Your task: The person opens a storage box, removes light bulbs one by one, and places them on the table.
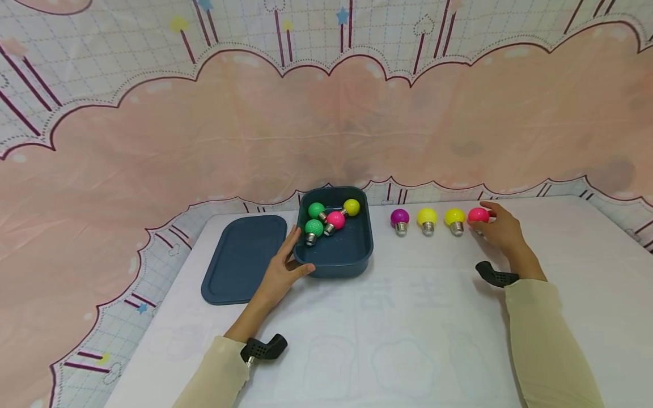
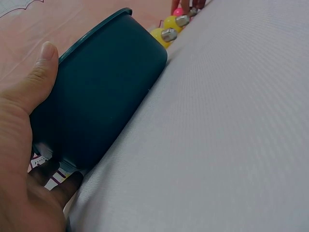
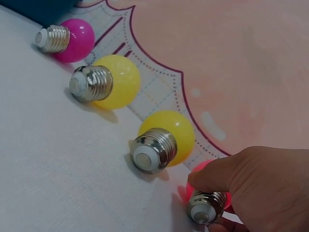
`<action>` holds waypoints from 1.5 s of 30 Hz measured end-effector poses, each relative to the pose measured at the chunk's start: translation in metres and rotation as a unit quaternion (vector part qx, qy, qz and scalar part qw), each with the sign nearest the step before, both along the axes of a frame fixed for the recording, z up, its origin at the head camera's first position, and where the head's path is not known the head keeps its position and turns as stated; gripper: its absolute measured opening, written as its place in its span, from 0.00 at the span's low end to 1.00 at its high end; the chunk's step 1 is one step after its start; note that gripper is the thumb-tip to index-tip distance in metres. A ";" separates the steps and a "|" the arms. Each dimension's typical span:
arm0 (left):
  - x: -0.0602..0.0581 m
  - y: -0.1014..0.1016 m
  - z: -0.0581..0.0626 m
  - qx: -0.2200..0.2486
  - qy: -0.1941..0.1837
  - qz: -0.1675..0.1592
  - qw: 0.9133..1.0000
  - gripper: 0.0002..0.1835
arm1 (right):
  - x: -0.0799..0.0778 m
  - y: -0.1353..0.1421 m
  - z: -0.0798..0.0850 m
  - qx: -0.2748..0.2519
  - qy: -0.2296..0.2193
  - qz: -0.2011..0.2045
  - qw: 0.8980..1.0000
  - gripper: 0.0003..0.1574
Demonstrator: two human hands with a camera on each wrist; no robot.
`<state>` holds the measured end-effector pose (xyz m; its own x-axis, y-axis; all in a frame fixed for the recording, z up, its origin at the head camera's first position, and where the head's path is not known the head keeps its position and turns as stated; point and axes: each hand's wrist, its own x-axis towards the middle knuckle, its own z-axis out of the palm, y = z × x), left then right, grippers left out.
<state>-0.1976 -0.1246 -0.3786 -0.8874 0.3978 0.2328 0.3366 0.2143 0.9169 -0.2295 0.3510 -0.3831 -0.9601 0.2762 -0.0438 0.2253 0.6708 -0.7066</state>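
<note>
My left hand (image 1: 279,273) grips the near left corner of a dark blue plastic box (image 1: 334,271), thumb on the front and fingers along the left side. Inside the box lie two green light bulbs (image 1: 316,210), a pink bulb (image 1: 335,220) and a yellow bulb (image 1: 351,207). At the right end of a row on the table, my right hand (image 1: 502,229) pinches another pink light bulb (image 3: 205,205) between thumb and fingers. Left of it in the row are two yellow bulbs (image 3: 166,137) and a purple bulb (image 3: 79,41), metal bases toward me.
A dark blue lid (image 1: 244,260) lies flat on the white table (image 1: 388,340), left of the box. Behind the table's far edge hangs a peach patterned cloth (image 1: 336,130). Each wrist wears a black camera mount (image 1: 264,347).
</note>
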 end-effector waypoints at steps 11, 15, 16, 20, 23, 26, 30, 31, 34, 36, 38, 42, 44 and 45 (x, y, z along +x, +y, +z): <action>0.000 0.000 0.000 0.003 0.004 -0.001 1.000 0.46 | 0.002 0.002 0.003 -0.004 -0.010 0.010 1.000 0.50; 0.001 0.001 0.001 0.003 0.003 0.000 1.000 0.46 | 0.004 0.003 0.005 -0.005 -0.013 0.013 1.000 0.50; 0.001 0.001 0.001 0.003 0.003 0.000 1.000 0.46 | 0.005 0.003 0.006 -0.004 -0.013 0.015 1.000 0.50; 0.001 0.001 0.001 0.003 0.000 0.000 1.000 0.46 | 0.006 0.005 0.009 0.015 0.002 0.018 1.000 0.48; 0.001 0.001 0.001 0.002 0.000 0.000 1.000 0.46 | 0.006 0.006 0.011 0.025 0.016 0.017 0.999 0.47; 0.001 0.000 0.001 0.001 0.000 0.000 1.000 0.46 | 0.006 0.006 0.013 0.027 0.025 0.012 0.999 0.47; 0.001 0.000 0.001 0.001 0.001 0.000 1.000 0.46 | 0.006 0.005 0.016 0.032 0.042 0.003 0.999 0.47; 0.001 0.000 0.001 0.001 0.002 0.001 1.000 0.46 | 0.006 0.004 0.017 0.031 0.047 0.000 0.998 0.47; 0.001 0.000 0.001 0.000 0.002 0.002 1.000 0.46 | 0.007 0.002 0.022 0.034 0.061 -0.012 0.997 0.46; 0.001 0.000 0.001 -0.001 0.002 0.002 1.000 0.46 | 0.008 -0.001 0.025 0.024 0.066 -0.017 0.997 0.46; 0.001 0.000 0.000 -0.002 0.002 0.003 1.000 0.46 | 0.009 -0.003 0.030 0.017 0.073 -0.019 0.997 0.46; 0.000 0.000 0.000 -0.001 0.002 0.003 1.000 0.46 | 0.010 -0.007 0.039 0.007 0.094 -0.008 0.996 0.46; 0.000 0.000 0.000 -0.001 0.003 0.002 1.000 0.46 | 0.011 -0.010 0.044 0.008 0.103 -0.004 0.995 0.46; 0.000 -0.001 0.000 -0.001 0.003 0.003 1.000 0.46 | 0.011 -0.011 0.047 0.009 0.107 -0.002 0.994 0.46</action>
<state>-0.1973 -0.1251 -0.3791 -0.8882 0.3938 0.2369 0.3407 0.2183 0.9145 -0.2187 0.3399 -0.3364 -0.9459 0.2789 0.1661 0.0741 0.6837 -0.7260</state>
